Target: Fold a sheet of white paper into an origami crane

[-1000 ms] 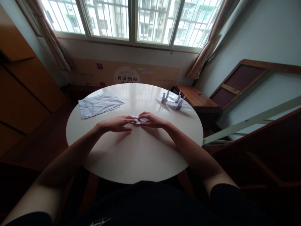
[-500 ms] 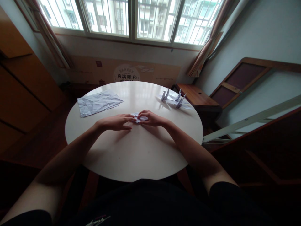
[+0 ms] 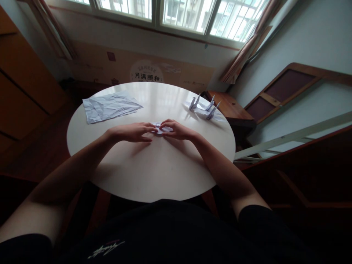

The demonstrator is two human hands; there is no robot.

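**Folded paper [image 3: 159, 131] between both hands, right hand [image 3: 177, 130] nearer**

Clock laid on the worktop [image 3: 154, 172], 12 toward the window [image 3: 187, 14]. We have the folded paper just above centre, flat or nearly so. Key relation: it lies at 3 o'clock from the left hand [image 3: 132, 132] and at 9 o'clock from the right, both reaching it. Long axis looks like 9 to 3, in line with the gap between the hands; fingers cover part, so we go no finer.

Right grip: index and thumb both on the paper, a strip of white showing between them. Clamped or only pressing down, we can't tell. It overlaps more of the paper, so we call right nearer. Left grip: fingers spread, tips at the paper's 9 o'clock end, thumb well apart at 5 o'clock from them, not clamped on anything we can see.

Also on the worktop: crumpled sheets [image 3: 112, 106] at 10 o'clock, and three paper cranes [image 3: 211, 114] grouped around 2 o'clock, both well apart from the hands.
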